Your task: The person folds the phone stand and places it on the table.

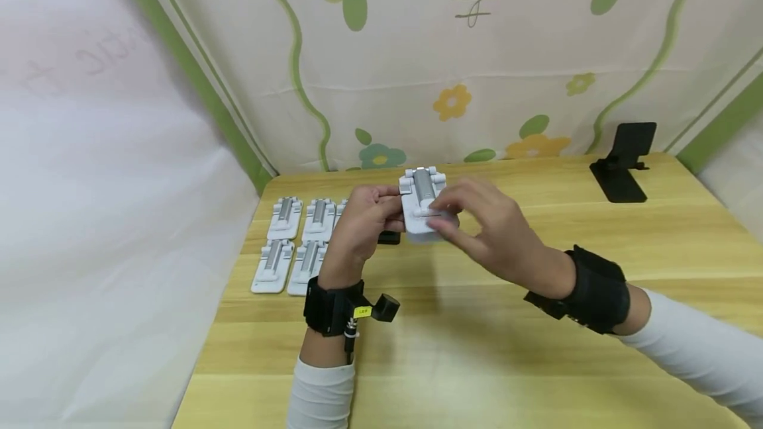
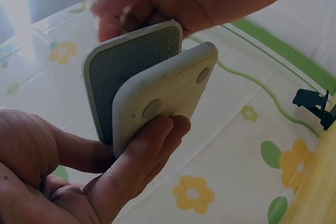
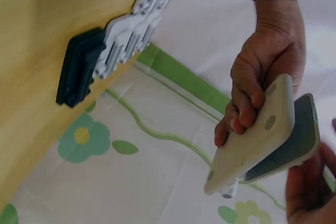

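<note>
My left hand [image 1: 365, 220] grips a white folding phone stand [image 1: 423, 192] above the table, its grey support arm facing up. In the left wrist view, the fingers of the left hand [image 2: 58, 169] hold the white base plate [image 2: 163, 95] low down. A second plate with a dark textured pad [image 2: 131, 59] stands tilted away from the base, leaving a wedge-shaped gap. My right hand [image 1: 501, 230] has its thumb and bent fingers at the free edge of that plate. Some right fingertips are blurred or hidden behind it.
Several white folded phone stands [image 1: 272, 267] lie in rows at the table's left. A black stand [image 1: 389, 238] lies partly behind my left hand. Another black stand [image 1: 622, 164] stands unfolded at the far right. A floral curtain [image 1: 417, 65] hangs behind the table.
</note>
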Demonstrator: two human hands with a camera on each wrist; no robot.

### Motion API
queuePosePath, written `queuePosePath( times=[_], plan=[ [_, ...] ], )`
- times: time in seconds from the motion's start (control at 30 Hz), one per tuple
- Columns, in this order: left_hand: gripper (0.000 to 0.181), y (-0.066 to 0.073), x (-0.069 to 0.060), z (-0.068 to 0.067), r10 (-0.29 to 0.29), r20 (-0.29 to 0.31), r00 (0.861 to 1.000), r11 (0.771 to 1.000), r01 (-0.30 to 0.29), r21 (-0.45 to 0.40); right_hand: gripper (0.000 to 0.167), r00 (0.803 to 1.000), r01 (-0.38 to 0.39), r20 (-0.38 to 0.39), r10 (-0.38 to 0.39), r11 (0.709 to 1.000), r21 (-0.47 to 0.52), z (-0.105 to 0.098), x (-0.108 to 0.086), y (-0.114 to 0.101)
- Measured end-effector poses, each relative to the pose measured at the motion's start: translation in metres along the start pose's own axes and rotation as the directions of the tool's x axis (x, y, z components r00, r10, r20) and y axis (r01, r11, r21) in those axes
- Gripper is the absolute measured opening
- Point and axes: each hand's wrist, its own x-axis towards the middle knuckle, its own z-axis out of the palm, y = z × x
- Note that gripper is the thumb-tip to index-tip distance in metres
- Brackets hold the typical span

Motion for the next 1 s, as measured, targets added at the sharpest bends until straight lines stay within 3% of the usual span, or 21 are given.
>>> queuePosePath(
  times=[0.03,0.07,0.1,0.13,0.17,0.2,0.3,0.33,0.37,0.4,0.43,0.5,0.7,0.9,1.0],
  plan=[
    [0.031,0.001,0.000,0.001,0.000,0.002,1.000,1.000,0.000,-0.001,0.042,0.994,-0.111,0.000,0.111,0.993,0.035,-0.002,0.000,0.001],
    [0.032,0.001,-0.001,0.001,0.003,0.007,1.000,1.000,-0.003,0.001,0.044,0.975,-0.223,0.010,0.222,0.972,0.072,-0.004,0.000,0.002],
    [0.032,0.002,-0.001,0.002,0.004,0.010,1.000,1.000,-0.004,0.000,0.044,0.942,-0.336,0.033,0.335,0.935,0.109,-0.006,0.000,0.003],
    [0.032,0.003,-0.002,0.003,0.004,0.012,1.000,1.000,-0.004,-0.002,0.046,0.894,-0.448,0.073,0.442,0.879,0.161,-0.008,0.001,0.005],
    [0.032,0.003,-0.003,0.004,0.006,0.013,1.000,1.000,-0.006,-0.001,0.047,0.835,-0.550,0.123,0.536,0.806,0.220,-0.009,0.002,0.006],
    [0.031,0.004,-0.004,0.004,0.005,0.012,1.000,1.000,-0.005,-0.004,0.048,0.768,-0.638,0.185,0.613,0.713,0.291,-0.010,0.003,0.008],
    [0.031,0.005,-0.005,0.007,0.003,0.014,1.000,1.000,-0.003,0.006,0.053,0.597,-0.785,0.395,0.698,0.404,0.470,-0.013,0.006,0.012],
    [0.030,0.005,-0.006,0.007,0.004,0.016,1.000,1.000,-0.004,0.013,0.055,0.555,-0.806,0.455,0.696,0.312,0.504,-0.013,0.006,0.013],
    [0.030,0.005,-0.006,0.008,0.005,0.019,1.000,1.000,-0.005,0.023,0.055,0.525,-0.816,0.502,0.687,0.239,0.526,-0.013,0.007,0.013],
    [0.030,0.005,-0.006,0.009,0.004,0.021,1.000,1.000,-0.005,0.030,0.055,0.508,-0.819,0.536,0.674,0.184,0.544,-0.013,0.007,0.014],
    [0.031,0.005,-0.006,0.009,0.007,0.023,1.000,0.999,-0.008,0.037,0.054,0.501,-0.819,0.556,0.663,0.154,0.553,-0.013,0.007,0.014],
    [0.031,0.005,-0.007,0.009,0.010,0.022,1.000,0.999,-0.011,0.041,0.051,0.500,-0.816,0.568,0.654,0.138,0.561,-0.013,0.008,0.015],
    [0.033,0.005,-0.008,0.008,0.009,0.034,0.999,1.000,-0.010,0.018,0.050,0.500,-0.823,0.567,0.655,0.154,0.547,-0.015,0.009,0.016],
    [0.036,0.006,-0.008,-0.001,0.028,0.172,0.985,0.998,-0.018,-0.055,0.051,0.499,-0.833,0.582,0.642,0.169,0.527,-0.019,0.010,0.016],
    [0.037,0.008,-0.010,-0.003,0.039,0.202,0.979,0.996,-0.022,-0.088,0.050,0.505,-0.830,0.582,0.638,0.175,0.529,-0.019,0.009,0.017]
  ],
)
